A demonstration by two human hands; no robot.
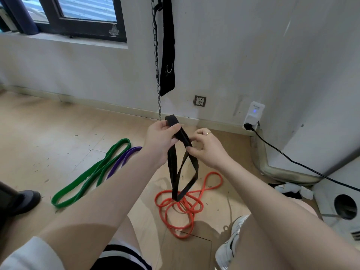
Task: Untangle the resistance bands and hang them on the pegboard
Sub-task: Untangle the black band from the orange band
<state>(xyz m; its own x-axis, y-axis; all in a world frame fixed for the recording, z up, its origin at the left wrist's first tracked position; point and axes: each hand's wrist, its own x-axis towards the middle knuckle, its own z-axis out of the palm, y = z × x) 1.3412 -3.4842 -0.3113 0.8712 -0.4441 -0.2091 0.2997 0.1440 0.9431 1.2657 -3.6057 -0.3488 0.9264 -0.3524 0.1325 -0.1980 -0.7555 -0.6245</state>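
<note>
Gripping the top of the black band [180,152], the left hand [159,141] has its fingers curled round the fold, arm reaching forward; the right hand [204,146] pinches the same band just beside it, a ring on one finger. The band hangs in twisted loops, its low end touching the orange band [187,207] coiled on the wooden floor [58,133]. A green band [91,174] and a purple band [124,157] lie side by side toward the floor's left edge, the purple one partly hidden by the left forearm. A chain [156,61] and black strap [167,55] hang on the wall, their tops cut off
</note>
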